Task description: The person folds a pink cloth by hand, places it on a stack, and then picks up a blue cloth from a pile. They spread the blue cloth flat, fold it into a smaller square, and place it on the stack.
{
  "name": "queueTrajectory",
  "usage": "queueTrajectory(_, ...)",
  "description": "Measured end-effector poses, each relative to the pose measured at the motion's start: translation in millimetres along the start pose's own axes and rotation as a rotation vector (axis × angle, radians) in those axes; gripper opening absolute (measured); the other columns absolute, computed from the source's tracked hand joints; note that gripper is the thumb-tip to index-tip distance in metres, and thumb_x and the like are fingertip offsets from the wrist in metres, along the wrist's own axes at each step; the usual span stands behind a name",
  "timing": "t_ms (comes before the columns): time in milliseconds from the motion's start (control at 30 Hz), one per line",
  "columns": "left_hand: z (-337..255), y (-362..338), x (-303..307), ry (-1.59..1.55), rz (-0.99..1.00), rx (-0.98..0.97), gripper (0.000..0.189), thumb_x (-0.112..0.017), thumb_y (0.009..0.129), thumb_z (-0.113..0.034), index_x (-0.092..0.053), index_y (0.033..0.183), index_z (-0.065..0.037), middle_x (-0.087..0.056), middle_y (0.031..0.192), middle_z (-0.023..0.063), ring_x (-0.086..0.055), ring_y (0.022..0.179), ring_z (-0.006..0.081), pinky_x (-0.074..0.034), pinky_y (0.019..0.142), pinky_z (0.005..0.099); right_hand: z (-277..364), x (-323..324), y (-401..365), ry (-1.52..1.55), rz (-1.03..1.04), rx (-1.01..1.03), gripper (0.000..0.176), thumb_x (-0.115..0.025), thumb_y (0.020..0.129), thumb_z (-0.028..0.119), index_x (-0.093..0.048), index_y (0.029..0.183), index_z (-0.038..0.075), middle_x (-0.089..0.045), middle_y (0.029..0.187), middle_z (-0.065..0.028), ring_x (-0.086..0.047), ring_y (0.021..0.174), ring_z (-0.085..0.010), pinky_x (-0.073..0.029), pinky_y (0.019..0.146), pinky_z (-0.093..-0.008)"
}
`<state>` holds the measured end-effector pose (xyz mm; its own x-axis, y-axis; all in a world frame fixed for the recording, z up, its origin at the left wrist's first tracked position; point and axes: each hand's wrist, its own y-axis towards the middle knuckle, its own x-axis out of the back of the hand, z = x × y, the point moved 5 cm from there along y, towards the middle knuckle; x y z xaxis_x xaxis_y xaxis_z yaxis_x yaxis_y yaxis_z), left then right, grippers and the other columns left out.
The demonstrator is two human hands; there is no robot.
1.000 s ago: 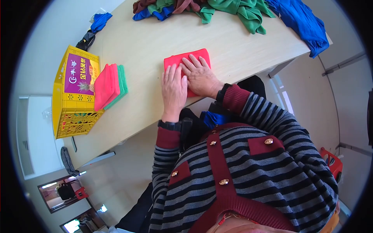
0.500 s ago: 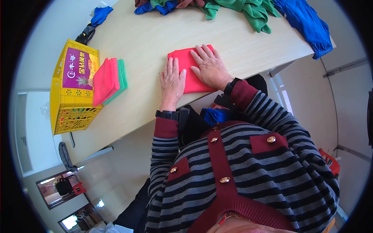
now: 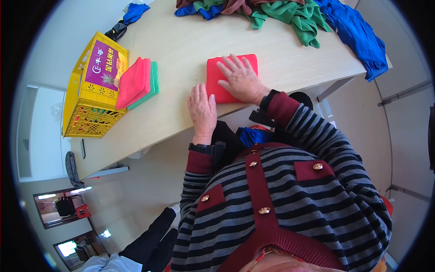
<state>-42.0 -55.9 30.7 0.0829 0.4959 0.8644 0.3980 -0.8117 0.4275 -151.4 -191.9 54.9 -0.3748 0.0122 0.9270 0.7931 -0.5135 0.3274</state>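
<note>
A folded red cloth lies near the front edge of the light wooden table. My right hand rests flat on it, fingers spread, pressing it down. My left hand lies flat on the bare table just left of the cloth, its fingertips close to the cloth's left edge. Neither hand grips anything.
A stack of folded pink, red and green cloths leans beside a yellow plastic crate at the left. A heap of unfolded green, blue and brown cloths lies along the far edge, one blue cloth hanging off the right corner.
My left hand has slid off the red cloth onto the table beside it. My right hand stays flat on the cloth. The view has shifted a little.
</note>
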Motion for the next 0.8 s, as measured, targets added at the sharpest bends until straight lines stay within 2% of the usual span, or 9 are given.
queueTrajectory(100,-22.2,9.2,0.7,-0.039,-0.015,-0.151,0.049,-0.048,0.105,-0.026,-0.046,0.146,0.0,-0.045,0.153,0.0186,-0.04,0.144,0.0341,-0.029,0.119,0.0477,14.1,-5.0,2.1,0.014,0.017,0.054,0.062,-0.047,0.103,0.045,-0.043,0.153,0.008,-0.037,0.16,-0.0174,-0.03,0.15,-0.0373,-0.024,0.121,-0.0541)
queueTrajectory(200,-20.3,5.7,-16.6,-0.045,0.02,-0.174,0.048,-0.049,0.105,-0.024,-0.047,0.147,0.0,-0.045,0.153,0.018,-0.04,0.144,0.0331,-0.028,0.119,0.0479,7.2,-20.5,-3.8,-0.014,0.019,0.051,0.06,-0.046,0.103,0.045,-0.044,0.152,0.009,-0.039,0.159,-0.0176,-0.031,0.149,-0.0378,-0.023,0.121,-0.0547)
queueTrajectory(433,-26.3,6.1,-21.6,-0.027,0.071,-0.145,0.049,-0.051,0.103,-0.024,-0.047,0.147,-0.002,-0.045,0.154,0.0165,-0.04,0.144,0.0315,-0.029,0.119,0.0484,-39.2,-21.3,4.1,-0.005,0.029,-0.031,0.06,-0.046,0.103,0.047,-0.044,0.152,0.012,-0.04,0.158,-0.0179,-0.033,0.148,-0.0383,-0.023,0.122,-0.0525)
queueTrajectory(500,-22.5,5.9,-18.0,-0.013,0.055,-0.125,0.05,-0.052,0.102,-0.025,-0.048,0.147,-0.002,-0.046,0.154,0.0159,-0.04,0.145,0.031,-0.029,0.119,0.0486,-38.9,-18.3,13.8,0.017,0.019,-0.011,0.06,-0.046,0.103,0.047,-0.045,0.152,0.012,-0.04,0.158,-0.018,-0.033,0.148,-0.0382,-0.023,0.122,-0.0518)
queueTrajectory(567,-20.0,6.7,-14.4,0.005,0.049,-0.104,0.05,-0.052,0.102,-0.026,-0.049,0.146,-0.002,-0.046,0.154,0.0156,-0.04,0.145,0.0308,-0.029,0.119,0.0494,-42.1,-16.7,14.5,-0.002,0.039,-0.082,0.06,-0.047,0.102,0.047,-0.045,0.151,0.012,-0.042,0.156,-0.0185,-0.036,0.146,-0.039,-0.024,0.121,-0.0504)
queueTrajectory(800,-35.2,24.7,2.1,-0.013,0.014,-0.143,0.051,-0.053,0.103,-0.032,-0.052,0.144,-0.002,-0.047,0.154,0.0159,-0.039,0.146,0.0319,-0.027,0.119,0.0528,-39.4,-14.9,10.3,0.011,-0.036,0.008,0.059,-0.05,0.101,0.046,-0.05,0.147,0.01,-0.048,0.15,-0.0175,-0.042,0.139,-0.0385,-0.03,0.116,-0.0518)
